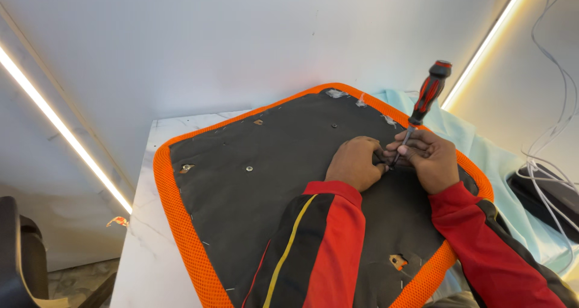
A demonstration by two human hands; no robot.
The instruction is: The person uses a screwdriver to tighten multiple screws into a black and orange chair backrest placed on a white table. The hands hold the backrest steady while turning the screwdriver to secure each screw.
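The right hand [429, 157] curls its fingers closed around the thin steel shaft of a screwdriver [422, 106], its ribbed red-and-black handle rising above them. Touching alongside, the left hand [356, 162] presses loosely curled onto the seat panel [265, 181], matte black fabric edged in orange mesh.

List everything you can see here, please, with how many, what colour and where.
seat pad: one, black with orange mesh rim, upside down on the table
screwdriver: one, red and black, upright, tip between the hands
table: one, white marble-look, under the pad
cloth: one, pale blue, right of the pad
cables: a few, white, far right
chair: one, dark, lower left
left hand: one, on the pad
right hand: one, around the shaft
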